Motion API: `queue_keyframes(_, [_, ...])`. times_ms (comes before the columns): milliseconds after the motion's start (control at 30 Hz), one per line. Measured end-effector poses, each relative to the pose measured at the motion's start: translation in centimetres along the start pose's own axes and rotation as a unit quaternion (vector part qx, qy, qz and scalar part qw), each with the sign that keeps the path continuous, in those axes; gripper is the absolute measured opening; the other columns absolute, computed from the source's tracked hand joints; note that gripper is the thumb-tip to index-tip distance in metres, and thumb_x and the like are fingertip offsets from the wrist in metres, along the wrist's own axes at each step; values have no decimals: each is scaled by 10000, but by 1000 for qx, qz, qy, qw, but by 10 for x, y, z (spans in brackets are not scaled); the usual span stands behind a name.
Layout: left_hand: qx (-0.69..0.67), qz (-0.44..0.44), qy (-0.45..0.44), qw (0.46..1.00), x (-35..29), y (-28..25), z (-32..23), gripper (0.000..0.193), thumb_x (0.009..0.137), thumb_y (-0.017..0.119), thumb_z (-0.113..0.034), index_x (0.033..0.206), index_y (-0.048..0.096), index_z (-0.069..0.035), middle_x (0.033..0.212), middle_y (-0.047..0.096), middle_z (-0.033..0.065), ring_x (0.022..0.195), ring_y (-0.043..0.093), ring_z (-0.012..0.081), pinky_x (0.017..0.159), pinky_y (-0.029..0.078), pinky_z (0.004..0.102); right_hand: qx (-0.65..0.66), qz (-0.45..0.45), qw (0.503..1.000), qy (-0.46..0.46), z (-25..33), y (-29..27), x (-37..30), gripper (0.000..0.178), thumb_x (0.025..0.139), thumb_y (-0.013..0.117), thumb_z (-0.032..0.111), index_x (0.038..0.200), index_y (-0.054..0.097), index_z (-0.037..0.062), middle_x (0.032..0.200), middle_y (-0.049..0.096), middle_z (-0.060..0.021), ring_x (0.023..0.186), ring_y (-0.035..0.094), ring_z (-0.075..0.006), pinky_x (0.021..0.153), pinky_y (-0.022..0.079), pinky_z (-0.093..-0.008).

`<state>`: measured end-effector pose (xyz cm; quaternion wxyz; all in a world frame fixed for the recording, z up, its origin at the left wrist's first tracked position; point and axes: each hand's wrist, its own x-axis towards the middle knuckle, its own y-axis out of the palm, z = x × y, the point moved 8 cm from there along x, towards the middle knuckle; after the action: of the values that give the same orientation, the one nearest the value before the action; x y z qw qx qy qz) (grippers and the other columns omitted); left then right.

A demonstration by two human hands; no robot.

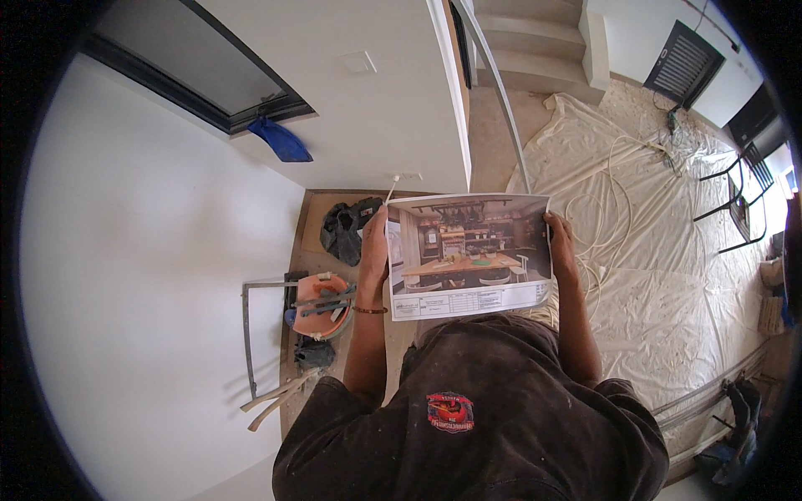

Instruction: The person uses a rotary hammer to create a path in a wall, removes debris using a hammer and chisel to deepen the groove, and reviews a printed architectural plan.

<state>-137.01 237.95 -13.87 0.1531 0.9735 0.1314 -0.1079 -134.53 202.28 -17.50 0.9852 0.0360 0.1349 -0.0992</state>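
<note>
A printed sheet of paper [472,250] is spread between my two hands in front of my chest. It carries a colour picture of a kitchen and dining room, with a printed table of text along its lower edge. My left hand [375,250] grips the sheet's left edge, and a brown bracelet [370,310] circles that wrist. At the upper right corner, my right hand [561,238] pinches the paper. A thin white stick or cable end [393,188] shows just above the sheet's upper left corner. Fingers behind the paper are hidden.
An orange bucket [336,321] with tools, a metal frame [248,334] and a black bag [341,234] stand by the left wall. Plastic sheeting [643,301] with a coiled hose [614,163] covers the floor at right. Stairs [535,37] rise ahead; a black chair [739,196] stands far right.
</note>
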Motion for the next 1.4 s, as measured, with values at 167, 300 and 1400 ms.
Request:
queue_keyframes(167, [-6,7,3,1000,-1,2,-1,359,1001,425,-313,1003,636,-22,880,649,13,726,594,81,655,477,234,-27,-62,998,-2,-20,-14,9,394,901,533,312,1061,632,-35,1025,607,-102,974,520,-185,900,382,-301])
queue_keyframes(300, [-23,15,-17,999,-1,-5,6,360,999,427,-317,998,635,-22,877,648,17,724,595,85,657,478,239,-15,19,999,36,-12,-2,6,447,894,549,326,1147,605,-38,1177,561,-151,1099,505,-230,970,359,-323])
queue_keyframes(1400, [144,-32,224,963,-42,10,-153,345,980,472,-321,1180,521,-44,953,629,87,823,606,141,734,491,272,94,65,993,-26,-49,-12,15,495,965,516,371,1265,525,-23,1169,589,-92,1071,523,-171,957,394,-307])
